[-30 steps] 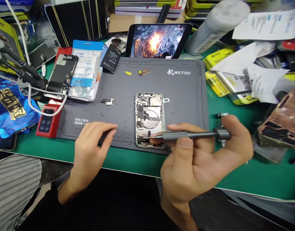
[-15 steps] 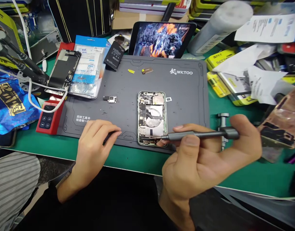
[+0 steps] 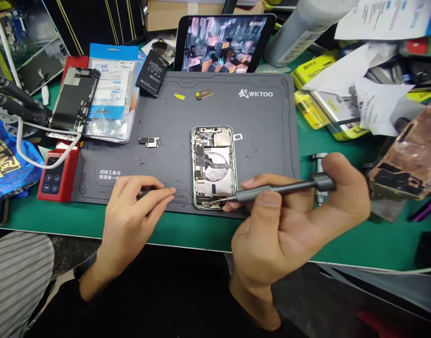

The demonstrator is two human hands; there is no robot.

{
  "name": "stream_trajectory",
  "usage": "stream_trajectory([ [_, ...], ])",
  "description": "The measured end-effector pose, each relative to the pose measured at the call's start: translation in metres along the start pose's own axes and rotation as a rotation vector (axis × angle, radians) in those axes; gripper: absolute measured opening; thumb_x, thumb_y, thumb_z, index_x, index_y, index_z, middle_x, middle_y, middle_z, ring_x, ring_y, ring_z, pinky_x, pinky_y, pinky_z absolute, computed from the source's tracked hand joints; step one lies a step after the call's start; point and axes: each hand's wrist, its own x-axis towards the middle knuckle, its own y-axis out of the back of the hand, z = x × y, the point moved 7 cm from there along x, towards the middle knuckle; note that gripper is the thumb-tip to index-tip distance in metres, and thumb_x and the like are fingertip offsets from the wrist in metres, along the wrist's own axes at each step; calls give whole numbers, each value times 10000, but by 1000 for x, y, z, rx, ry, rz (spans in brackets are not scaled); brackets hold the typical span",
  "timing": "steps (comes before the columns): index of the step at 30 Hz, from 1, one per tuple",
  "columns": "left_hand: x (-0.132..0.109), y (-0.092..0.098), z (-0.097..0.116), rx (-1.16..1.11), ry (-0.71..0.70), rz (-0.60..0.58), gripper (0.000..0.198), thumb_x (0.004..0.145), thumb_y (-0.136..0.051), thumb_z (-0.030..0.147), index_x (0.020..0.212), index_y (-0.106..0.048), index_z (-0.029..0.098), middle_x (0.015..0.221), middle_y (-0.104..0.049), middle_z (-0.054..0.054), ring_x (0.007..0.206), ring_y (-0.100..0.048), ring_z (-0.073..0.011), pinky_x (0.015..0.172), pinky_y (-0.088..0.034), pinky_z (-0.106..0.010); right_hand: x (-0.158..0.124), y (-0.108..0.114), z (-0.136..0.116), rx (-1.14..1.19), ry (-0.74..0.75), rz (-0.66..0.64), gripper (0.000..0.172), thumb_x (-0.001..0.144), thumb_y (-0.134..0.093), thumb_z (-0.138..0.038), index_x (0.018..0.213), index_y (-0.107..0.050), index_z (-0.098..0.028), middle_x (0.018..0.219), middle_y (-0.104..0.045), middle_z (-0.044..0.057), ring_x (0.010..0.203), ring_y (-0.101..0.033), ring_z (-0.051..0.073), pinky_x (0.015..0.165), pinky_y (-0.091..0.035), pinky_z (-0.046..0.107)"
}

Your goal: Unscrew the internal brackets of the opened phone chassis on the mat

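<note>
My right hand [image 3: 271, 234] is closed around a dark grey screwdriver [image 3: 282, 188], held nearly level, its handle end resting against a raised finger. The thin bit reaches over the lower end of an opened phone [image 3: 215, 166]; whether it touches a screw is too small to tell. The phone lies face up on a grey work mat [image 3: 166, 117], with its inner boards and a round coil showing. A small SIM tray [image 3: 238, 137] sticks out at its right side. Left of the phone, my left hand [image 3: 132, 218] has its fingertips pinched together; anything between them is hidden.
On the mat lie a small phone part [image 3: 150, 141], a yellow scrap [image 3: 179, 97] and a copper-coloured piece [image 3: 204, 95]. Behind stand a black battery [image 3: 152, 72] and a tablet [image 3: 222, 44]. A removed phone screen [image 3: 74, 101] and red device [image 3: 56, 173] sit left; yellow packs [image 3: 312, 110] lie right.
The whole scene has shifted left and slightly up in view. My left thumb and fingers have drawn closer together. The screwdriver stays over the phone's lower end, and the tablet's picture has changed.
</note>
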Motion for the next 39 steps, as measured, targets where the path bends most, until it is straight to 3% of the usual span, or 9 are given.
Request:
stream_trajectory([
  [8,3,-1,1,19,11,-24,118,1036,-747,131,1102,-796,216,1066,-756,-59,1019,-639,-221,886,-556,-381,-3,-3,1,-62,-68,-64,547,1034,-629,-174,1527,-571,-404,1613,-484,57,936,-710,127,532,-534,204],
  [13,2,-1,0,13,13,-38,113,1047,-737,145,1114,-781,225,1082,-753,-58,1032,-648,-224,912,-555,-394,-6,-7,0,-75,-90,-121,529,1041,-608,-169,1505,-559,-419,1519,-536,53,926,-727,139,610,-593,274],
  [19,1,-1,-2,3,34,-34,115,1049,-725,115,1117,-754,203,1079,-736,-53,1034,-645,-206,931,-543,-372,-5,-6,0,-71,-88,-92,529,1051,-598,-160,1531,-510,-365,1070,-690,9,775,-665,123,583,-586,239],
  [24,-2,0,-4,-31,13,-24,141,1048,-724,104,1145,-759,200,1107,-746,-51,1068,-657,-202,982,-531,-373,-6,-7,3,-68,-127,-78,526,1054,-595,-168,1534,-477,-347,1158,-730,37,884,-745,154,617,-609,274],
  [28,-5,-5,4,-9,-87,-71,203,1069,-736,234,1271,-742,213,1251,-771,-65,1150,-657,-245,1011,-519,-416,-7,-4,1,-45,-85,-23,528,1045,-603,-172,1536,-493,-333,1127,-748,21,987,-760,178,903,-665,415],
  [32,-8,-15,20,139,-123,-76,457,1124,-623,448,1432,-658,113,1420,-729,-169,1242,-645,-336,1033,-519,-506,-5,-1,10,103,-203,28,494,1067,-599,-212,1536,-512,-342,1024,-761,-31,945,-761,162,1261,-492,590],
  [34,-9,-23,31,181,-135,-77,508,1134,-587,474,1444,-641,77,1493,-692,-202,1291,-644,-365,1051,-531,-538,-4,-1,15,219,-272,35,471,1070,-612,-233,1518,-532,-355,1003,-759,-49,919,-773,150,1309,-444,619],
  [39,-9,-35,46,245,-157,-32,420,1138,-592,320,1428,-633,20,1490,-703,-218,1315,-684,-351,1060,-600,-503,-1,3,26,415,-432,16,434,1041,-687,-316,1461,-588,-353,934,-745,-52,877,-771,146,1252,-531,609],
])
